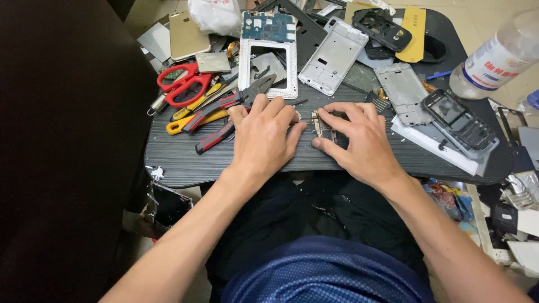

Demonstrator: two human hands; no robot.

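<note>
2 hands [264, 137], 1 scissors [182, 84], 1 pliers [230, 112], 1 bottle [497, 56].

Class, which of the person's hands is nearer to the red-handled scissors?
Left. The left hand lies just right of the red-handled scissors, beside the pliers; the right hand is farther right, past the small part.

We see a clear plastic bottle [497, 53] lying at the tabletop's [185, 160] right edge — white label with red print, a white plastic bag [216, 15] at the top.
</note>
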